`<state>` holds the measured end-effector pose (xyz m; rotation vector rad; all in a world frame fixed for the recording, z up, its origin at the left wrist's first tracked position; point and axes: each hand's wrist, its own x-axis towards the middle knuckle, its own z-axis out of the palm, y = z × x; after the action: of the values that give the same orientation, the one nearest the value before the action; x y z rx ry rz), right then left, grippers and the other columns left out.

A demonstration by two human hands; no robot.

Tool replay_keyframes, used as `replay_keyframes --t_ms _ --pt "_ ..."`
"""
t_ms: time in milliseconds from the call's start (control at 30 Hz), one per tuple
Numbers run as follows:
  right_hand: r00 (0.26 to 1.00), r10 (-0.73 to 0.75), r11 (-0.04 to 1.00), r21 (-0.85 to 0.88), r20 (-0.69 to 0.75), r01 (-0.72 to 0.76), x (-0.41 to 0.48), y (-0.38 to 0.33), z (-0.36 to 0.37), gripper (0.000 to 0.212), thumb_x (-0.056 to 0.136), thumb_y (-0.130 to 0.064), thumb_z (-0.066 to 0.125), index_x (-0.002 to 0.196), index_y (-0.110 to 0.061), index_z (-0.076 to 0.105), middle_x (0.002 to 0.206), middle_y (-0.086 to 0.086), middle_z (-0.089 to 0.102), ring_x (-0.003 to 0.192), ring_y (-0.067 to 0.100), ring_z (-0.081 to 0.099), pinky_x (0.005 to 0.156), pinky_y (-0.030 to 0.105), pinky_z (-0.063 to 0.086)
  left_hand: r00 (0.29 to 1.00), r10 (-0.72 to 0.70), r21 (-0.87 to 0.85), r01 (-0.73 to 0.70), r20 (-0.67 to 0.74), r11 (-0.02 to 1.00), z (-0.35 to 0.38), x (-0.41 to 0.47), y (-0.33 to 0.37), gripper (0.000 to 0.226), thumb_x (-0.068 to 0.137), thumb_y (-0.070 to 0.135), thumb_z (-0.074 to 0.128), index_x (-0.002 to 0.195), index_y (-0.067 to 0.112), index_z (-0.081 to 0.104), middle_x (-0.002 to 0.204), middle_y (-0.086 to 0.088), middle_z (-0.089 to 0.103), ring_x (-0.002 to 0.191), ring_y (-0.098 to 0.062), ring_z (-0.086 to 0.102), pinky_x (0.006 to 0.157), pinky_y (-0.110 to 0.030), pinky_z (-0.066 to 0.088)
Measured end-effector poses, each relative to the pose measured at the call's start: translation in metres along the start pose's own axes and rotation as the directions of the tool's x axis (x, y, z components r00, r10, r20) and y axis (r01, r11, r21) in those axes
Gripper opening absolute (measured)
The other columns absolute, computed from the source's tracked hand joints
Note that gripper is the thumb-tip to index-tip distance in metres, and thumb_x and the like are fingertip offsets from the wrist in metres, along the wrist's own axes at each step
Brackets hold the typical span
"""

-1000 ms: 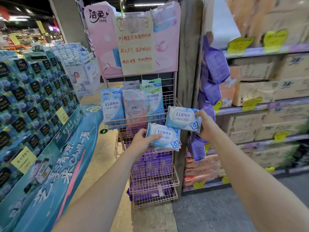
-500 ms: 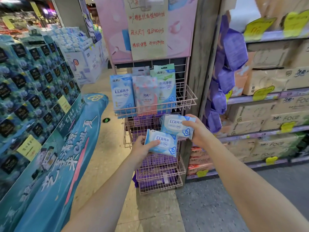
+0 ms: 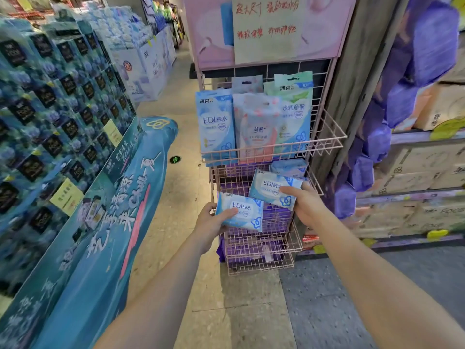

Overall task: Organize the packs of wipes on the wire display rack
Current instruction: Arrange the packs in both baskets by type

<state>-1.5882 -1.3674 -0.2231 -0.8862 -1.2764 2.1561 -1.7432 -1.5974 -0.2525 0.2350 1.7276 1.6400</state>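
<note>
Both hands have come down from the top basket (image 3: 271,153) of the wire rack (image 3: 251,71) to the middle basket (image 3: 218,177). The left hand (image 3: 210,222) grips one EDI pack (image 3: 240,212) just near of it; the right hand (image 3: 305,205) holds a second pack (image 3: 274,188) over its rim, probably to be laid inside next

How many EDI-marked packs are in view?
3: a tall EDI pack leftmost in the top basket, a small EDI pack in the left hand, a second small pack in the right hand. A pale blue pack in the second basket may be another; label unreadable.
</note>
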Motion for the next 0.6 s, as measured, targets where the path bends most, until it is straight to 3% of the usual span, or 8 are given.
replay_keyframes --t_ms 167,300,433,533,600 --pt "0.999 0.036 0.999 -0.022 -0.023 -0.036 0.012 0.009 0.008 0.044 0.085 -0.001 0.077 0.126 0.001 0.062 0.118 0.021 0.074 0.094 0.033 0.076 0.079 0.043 0.062 0.999 -0.022 -0.102 0.019 -0.033 0.995 -0.021 0.013 0.009 0.074 0.055 0.043 0.096 0.115 0.023 0.056 0.107 -0.007 0.079 0.091 -0.021 0.08 0.066 -0.026 0.061" --pt "0.998 -0.009 0.999 -0.036 -0.065 0.006 0.02 0.009 0.028 0.053 0.084 0.0 0.079 0.129 -0.016 0.055 0.109 0.014 0.076 0.085 0.028 0.077 0.065 0.039 0.061 0.999 -0.024 -0.155 0.02 -0.025 0.988 -0.037 0.02 0.016 0.076 0.057 0.041 0.094 0.12 0.019 0.057 0.105 -0.005 0.081 0.093 -0.021 0.08 0.067 -0.026 0.062" --pt "0.996 -0.043 0.993 -0.113 -0.084 0.033 0.031 0.008 0.051 0.056 0.082 0.004 0.08 0.131 -0.007 0.054 0.117 0.02 0.07 0.09 0.034 0.073 0.064 0.037 0.059 0.999 -0.027 -0.162 0.023 -0.027 0.987 -0.053 0.024 0.023 0.081 0.055 0.04 0.094 0.124 0.02 0.057 0.102 -0.003 0.082 0.093 -0.02 0.08 0.067 -0.025 0.061" --pt "0.997 -0.011 0.987 -0.16 -0.074 -0.001 0.039 0.011 0.065 0.051 0.083 0.0 0.08 0.129 0.004 0.058 0.124 0.027 0.068 0.107 0.041 0.07 0.082 0.045 0.059 0.999 -0.019 -0.143 0.015 -0.027 0.99 -0.069 0.023 0.022 0.081 0.054 0.043 0.092 0.124 0.019 0.058 0.101 -0.002 0.082 0.094 -0.019 0.079 0.071 -0.027 0.061" --pt "0.999 -0.006 0.979 -0.205 -0.052 -0.005 0.043 0.016 0.075 0.046 0.085 0.001 0.077 0.127 0.007 0.061 0.124 0.027 0.069 0.113 0.042 0.068 0.095 0.05 0.056 0.999 -0.028 -0.14 0.023 -0.034 0.99 -0.08 0.022 0.018 0.068 0.065 0.039 0.091 0.122 0.019 0.059 0.103 -0.003 0.081 0.094 -0.019 0.079 0.074 -0.03 0.061"
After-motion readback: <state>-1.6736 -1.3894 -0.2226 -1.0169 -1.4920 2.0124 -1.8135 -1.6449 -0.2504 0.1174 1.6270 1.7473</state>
